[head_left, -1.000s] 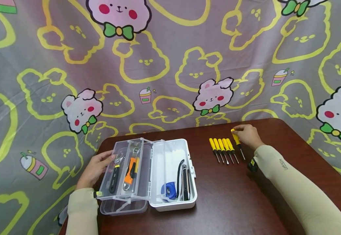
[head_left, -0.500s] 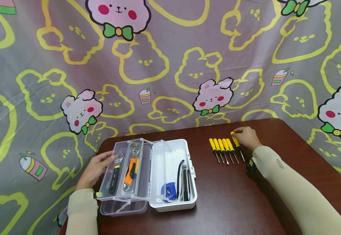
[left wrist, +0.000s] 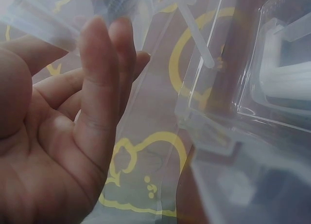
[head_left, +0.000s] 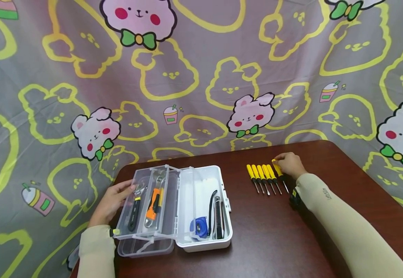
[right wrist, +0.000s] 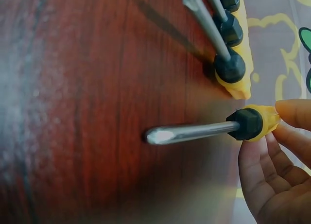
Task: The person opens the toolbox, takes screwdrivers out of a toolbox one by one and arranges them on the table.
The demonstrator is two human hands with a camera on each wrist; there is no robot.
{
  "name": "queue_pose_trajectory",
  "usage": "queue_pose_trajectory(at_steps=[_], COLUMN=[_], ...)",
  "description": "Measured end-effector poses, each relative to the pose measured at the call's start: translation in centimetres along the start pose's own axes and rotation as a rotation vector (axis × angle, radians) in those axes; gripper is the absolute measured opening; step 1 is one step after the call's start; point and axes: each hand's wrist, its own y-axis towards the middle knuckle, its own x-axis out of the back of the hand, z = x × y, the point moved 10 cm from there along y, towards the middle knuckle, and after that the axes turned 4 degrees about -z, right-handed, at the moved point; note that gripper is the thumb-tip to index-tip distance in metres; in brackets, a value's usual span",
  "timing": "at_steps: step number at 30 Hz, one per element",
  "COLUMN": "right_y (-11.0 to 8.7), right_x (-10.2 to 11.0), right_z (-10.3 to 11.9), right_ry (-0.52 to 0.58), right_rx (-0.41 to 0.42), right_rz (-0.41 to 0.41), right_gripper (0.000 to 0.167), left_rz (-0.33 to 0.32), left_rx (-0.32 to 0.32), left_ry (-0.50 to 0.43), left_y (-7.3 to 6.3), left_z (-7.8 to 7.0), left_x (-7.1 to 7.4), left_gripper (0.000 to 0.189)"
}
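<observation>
My left hand (head_left: 112, 199) holds the outer edge of the toolbox's clear raised tray (head_left: 124, 218). In the left wrist view, long straight fingers (left wrist: 99, 83) reach up to the tray's plastic. On the right, my right hand (head_left: 292, 164) pinches the yellow handle of a screwdriver (head_left: 276, 166) between thumb and fingers. Its metal shaft (right wrist: 194, 131) points toward the near side, tip close over the table. Several similar yellow-and-black screwdrivers (head_left: 264, 172) lie side by side, just left of the held one.
The white toolbox (head_left: 201, 175) stands open, with a blue tape measure (head_left: 200, 227) and a utility knife (head_left: 219, 218) inside. An adjustable wrench (head_left: 134, 212) and an orange-handled tool (head_left: 154, 204) lie in the tray. A patterned cloth (head_left: 201, 77) hangs behind the table (head_left: 257, 239).
My right hand has moved slightly left and nearer with the screwdriver, bringing it closer beside the row. The left hand keeps its place at the tray.
</observation>
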Motion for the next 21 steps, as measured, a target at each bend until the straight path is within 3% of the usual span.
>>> queue_pose_trajectory(at_steps=[21], right_y=[0.04], right_x=[-1.01], right_z=[-0.51], right_ry=[-0.069], right_rx=[-0.015], right_rz=[0.053], right_gripper=[0.031], left_rz=[0.006], left_rx=[-0.007], left_ry=[-0.011], left_y=[-0.04], left_z=[0.06], left_x=[0.0], left_gripper=[0.067])
